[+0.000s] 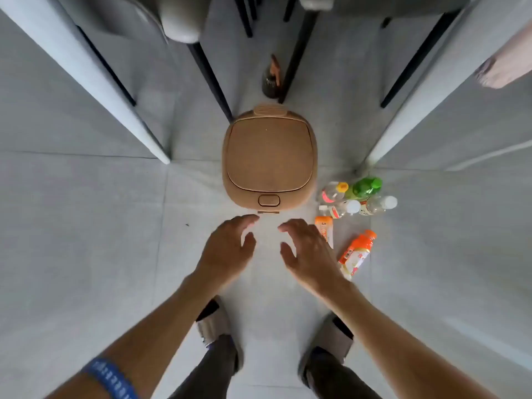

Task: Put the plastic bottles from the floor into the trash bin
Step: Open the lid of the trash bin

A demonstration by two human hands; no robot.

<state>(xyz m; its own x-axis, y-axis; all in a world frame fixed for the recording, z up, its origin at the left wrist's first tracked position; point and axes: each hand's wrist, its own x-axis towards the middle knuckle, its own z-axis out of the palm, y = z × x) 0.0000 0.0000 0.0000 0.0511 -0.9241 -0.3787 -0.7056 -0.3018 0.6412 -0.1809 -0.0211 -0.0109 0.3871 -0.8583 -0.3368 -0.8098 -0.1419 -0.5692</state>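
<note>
A tan trash bin (269, 156) stands on the floor straight ahead, its lid closed and a push button at its near edge. Several plastic bottles lie to its right: a green one (365, 187), a clear one with a yellow cap (334, 192), two clear ones with white caps (344, 209) (378, 205), an orange-labelled one (325, 230) and an orange-capped one (355, 253). My left hand (230, 247) and my right hand (306, 250) hover just in front of the bin, fingers spread, holding nothing. My right hand partly covers the orange-labelled bottle.
White table legs (86, 79) and dark chair legs (211, 79) flank the bin on both sides. A dark brown bottle (272, 79) stands behind the bin. My two feet in slippers (217, 326) are on the grey tiled floor below my hands.
</note>
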